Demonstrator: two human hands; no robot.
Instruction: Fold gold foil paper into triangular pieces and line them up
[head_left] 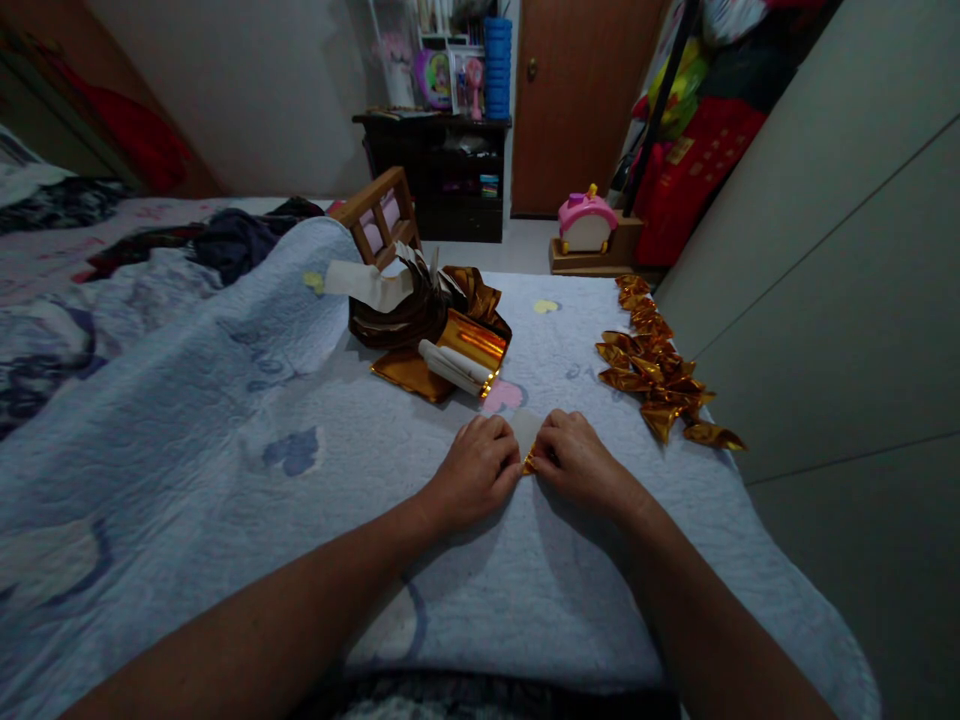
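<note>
Between my two hands is a small sheet of gold foil paper (529,462), pale on its far side and gold at the near edge. My left hand (481,468) has its fingers closed on the sheet's left side. Curled fingers of my right hand (576,458) grip the right side, and much of the sheet is hidden by both hands. Beyond them sits a stack of gold foil paper (405,315), fanned and curled, with loose sheets in front. Several folded gold paper pieces (660,375) lie in a row to the right.
A pale blue quilt (300,560) covers the bed under my hands. At the far end stand a wooden rail (382,215), a dark cabinet (442,180) and a pink toy (586,222). A pale wardrobe wall (847,300) runs along the right, and rumpled clothes (232,240) lie left.
</note>
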